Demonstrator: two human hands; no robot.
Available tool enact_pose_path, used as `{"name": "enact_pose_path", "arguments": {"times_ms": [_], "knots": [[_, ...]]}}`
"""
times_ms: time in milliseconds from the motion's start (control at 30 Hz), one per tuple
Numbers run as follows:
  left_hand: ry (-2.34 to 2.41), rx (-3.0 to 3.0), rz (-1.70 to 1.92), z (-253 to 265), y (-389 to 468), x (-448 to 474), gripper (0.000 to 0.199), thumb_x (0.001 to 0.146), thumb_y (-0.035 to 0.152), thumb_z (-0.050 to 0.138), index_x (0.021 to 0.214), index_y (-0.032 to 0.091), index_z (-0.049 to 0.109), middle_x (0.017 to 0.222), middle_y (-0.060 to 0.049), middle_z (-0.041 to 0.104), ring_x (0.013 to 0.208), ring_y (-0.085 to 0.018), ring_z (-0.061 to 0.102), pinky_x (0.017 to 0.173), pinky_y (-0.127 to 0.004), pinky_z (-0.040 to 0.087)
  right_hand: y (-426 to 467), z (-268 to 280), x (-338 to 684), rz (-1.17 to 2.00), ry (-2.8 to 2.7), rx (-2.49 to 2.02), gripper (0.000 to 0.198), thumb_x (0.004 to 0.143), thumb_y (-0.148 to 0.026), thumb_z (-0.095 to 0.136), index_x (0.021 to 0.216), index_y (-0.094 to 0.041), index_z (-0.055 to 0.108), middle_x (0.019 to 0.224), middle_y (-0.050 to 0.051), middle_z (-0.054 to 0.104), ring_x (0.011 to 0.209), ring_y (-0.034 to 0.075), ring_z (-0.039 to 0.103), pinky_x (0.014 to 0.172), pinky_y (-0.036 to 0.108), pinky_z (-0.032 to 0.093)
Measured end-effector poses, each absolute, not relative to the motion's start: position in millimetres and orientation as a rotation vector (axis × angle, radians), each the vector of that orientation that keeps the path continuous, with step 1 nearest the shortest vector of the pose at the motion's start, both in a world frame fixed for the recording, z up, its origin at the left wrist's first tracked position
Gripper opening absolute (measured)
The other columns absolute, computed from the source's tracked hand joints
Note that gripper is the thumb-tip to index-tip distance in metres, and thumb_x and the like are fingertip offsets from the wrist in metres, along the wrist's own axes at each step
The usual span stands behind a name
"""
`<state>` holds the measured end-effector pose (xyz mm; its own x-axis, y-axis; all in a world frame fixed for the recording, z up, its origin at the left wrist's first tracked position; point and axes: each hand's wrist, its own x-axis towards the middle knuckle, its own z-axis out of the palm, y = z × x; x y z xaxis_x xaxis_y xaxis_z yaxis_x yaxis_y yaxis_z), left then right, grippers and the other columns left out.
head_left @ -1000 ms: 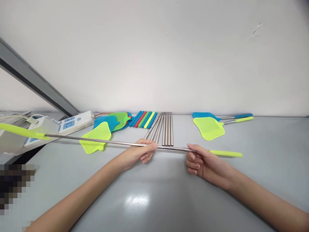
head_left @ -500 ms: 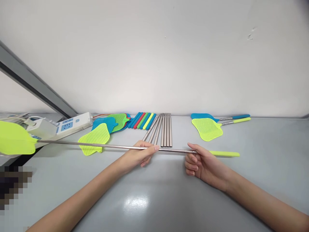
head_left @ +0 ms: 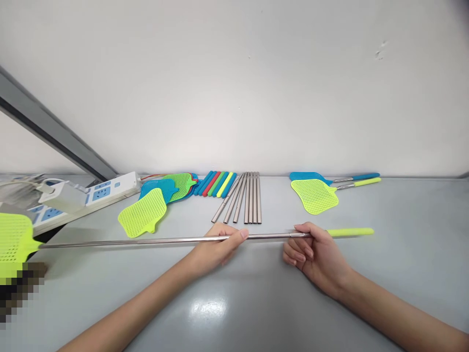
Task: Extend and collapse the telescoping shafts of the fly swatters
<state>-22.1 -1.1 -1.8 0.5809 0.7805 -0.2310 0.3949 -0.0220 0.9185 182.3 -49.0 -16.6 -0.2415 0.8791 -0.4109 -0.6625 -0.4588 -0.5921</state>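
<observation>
A long telescopic fly swatter [head_left: 164,240] stretches level across the view, its metal rod drawn out. Its yellow-green perforated head is cut by the left edge, and its yellow-green handle points right. My left hand [head_left: 220,247] is closed round the middle of the rod, thumb on top. Near the handle end, my right hand [head_left: 315,252] pinches the rod between thumb and forefinger, the other fingers curled below. Behind the hands lie several loose metal rods [head_left: 252,200] and a row of coloured handles [head_left: 216,183].
Loose swatter heads [head_left: 142,212] in yellow, blue and green are heaped at the left. A white power strip [head_left: 110,190] with plugs stands farther left. At the back right lie two shortened swatters [head_left: 317,195], one blue and one yellow-green. A wall [head_left: 234,88] closes the table's far edge.
The held swatter has shifted slightly right and toward me, its head end dropping lower. Its head has turned, now showing its holes. Both hands have moved a little right with it.
</observation>
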Motion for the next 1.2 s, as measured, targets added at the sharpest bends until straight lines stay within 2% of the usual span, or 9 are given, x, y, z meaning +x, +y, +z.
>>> {"name": "enact_pose_path", "arguments": {"times_ms": [233,600,933,1200], "knots": [[1.027,1.566,0.475,-4,-2,-21,0.049,0.080,0.039,0.036,0.038,0.016,0.030,0.033,0.005,0.029,0.035,-0.006,0.028,0.041,-0.022,0.024,-49,-18,182,1.871,-0.413,-0.917,0.045,0.075,-0.031,0.042,0.034,-0.018,0.029,0.038,-0.004,0.022,0.044,0.010,0.027,0.051,0.027,0.030],[1.031,1.343,0.654,-8,-2,-17,0.043,0.076,0.029,0.037,0.037,0.019,0.021,0.031,0.006,0.023,0.031,-0.006,0.029,0.039,-0.023,0.023,-47,-17,183,1.945,-0.540,-0.982,0.044,0.077,-0.040,0.043,0.040,-0.016,0.037,0.044,-0.004,0.027,0.047,0.010,0.033,0.054,0.028,0.033],[0.970,1.384,0.703,-12,-1,-20,0.048,0.080,0.033,0.037,0.036,0.018,0.025,0.031,0.006,0.023,0.032,-0.006,0.029,0.043,-0.024,0.025,-44,-15,178,2.002,-0.420,-0.891,0.041,0.075,-0.038,0.046,0.042,-0.016,0.038,0.047,-0.004,0.030,0.048,0.009,0.034,0.055,0.028,0.032],[1.006,1.598,0.626,-7,-3,-20,0.047,0.079,0.036,0.043,0.038,0.015,0.033,0.035,0.005,0.031,0.038,-0.006,0.029,0.044,-0.022,0.023,-45,-14,173,2.027,-0.479,-0.918,0.040,0.076,-0.040,0.045,0.044,-0.016,0.037,0.046,-0.004,0.029,0.049,0.009,0.033,0.056,0.027,0.032]]}}
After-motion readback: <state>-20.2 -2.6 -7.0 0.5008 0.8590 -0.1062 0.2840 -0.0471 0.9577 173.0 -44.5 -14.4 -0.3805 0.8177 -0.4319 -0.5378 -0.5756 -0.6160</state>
